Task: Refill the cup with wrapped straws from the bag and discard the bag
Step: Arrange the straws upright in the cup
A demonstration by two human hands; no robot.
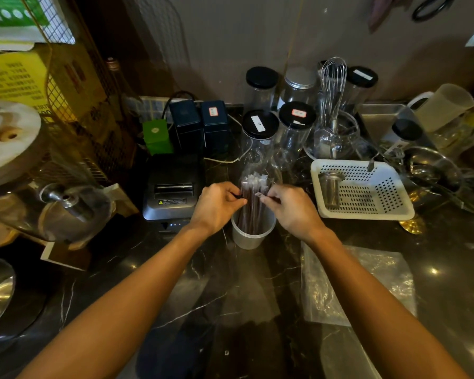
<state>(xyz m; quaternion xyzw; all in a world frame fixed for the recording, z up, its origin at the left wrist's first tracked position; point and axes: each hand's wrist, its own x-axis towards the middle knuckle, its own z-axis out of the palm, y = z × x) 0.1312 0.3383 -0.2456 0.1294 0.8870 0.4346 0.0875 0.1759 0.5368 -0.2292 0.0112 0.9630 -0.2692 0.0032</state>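
A translucent white cup (251, 237) stands upright on the dark marble counter (203, 296). A bundle of dark wrapped straws (253, 203) stands in it, the clear wrapper tips sticking up above the rim. My left hand (216, 205) pinches the bundle from its left side. From the right, my right hand (290, 207) pinches the straws with thumb and forefinger. The empty clear plastic bag (359, 283) lies flat on the counter under my right forearm.
A black receipt printer (173, 190) sits left of the cup. A white perforated basket (361, 190) with a metal strainer is to the right. Clear jars with black lids (260, 127) and a whisk (333, 86) stand behind. A glass dispenser with a tap (60, 203) fills the left.
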